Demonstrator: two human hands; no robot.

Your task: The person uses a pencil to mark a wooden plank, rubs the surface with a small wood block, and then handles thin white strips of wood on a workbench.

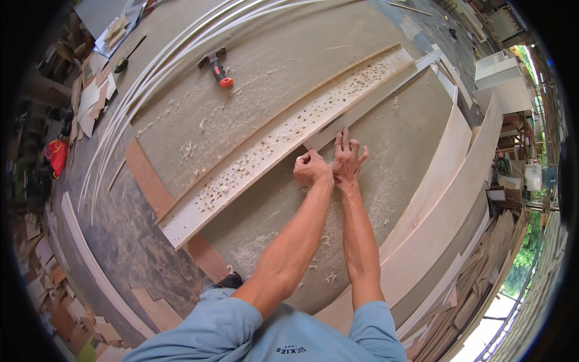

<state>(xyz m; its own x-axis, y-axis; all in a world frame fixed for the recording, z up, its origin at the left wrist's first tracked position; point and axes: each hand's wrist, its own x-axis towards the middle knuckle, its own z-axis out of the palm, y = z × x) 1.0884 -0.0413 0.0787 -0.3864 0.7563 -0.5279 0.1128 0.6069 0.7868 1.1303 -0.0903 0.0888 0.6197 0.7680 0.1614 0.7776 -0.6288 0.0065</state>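
Note:
A long, shallow wooden trough (pixel 283 134), pale inside and scattered with small brownish bits, lies diagonally across the worktop. Along its near side runs a thin white strip (pixel 386 95), with a dark gap showing between the two partway along. My left hand (pixel 312 168) is closed in a pinch at the strip's near end; the fingertips are partly hidden. Beside it, my right hand (pixel 348 159) lies with fingers stretched out, their tips resting on the strip. The two wrists are close together.
A claw hammer (pixel 217 67) with a black and red handle lies beyond the trough. Long, thin white strips (pixel 140 90) curve along the left. Wide pale boards (pixel 443 199) lie at the right. A reddish-brown board (pixel 148 175) passes under the trough's left end. Shavings dot the worktop (pixel 265 66).

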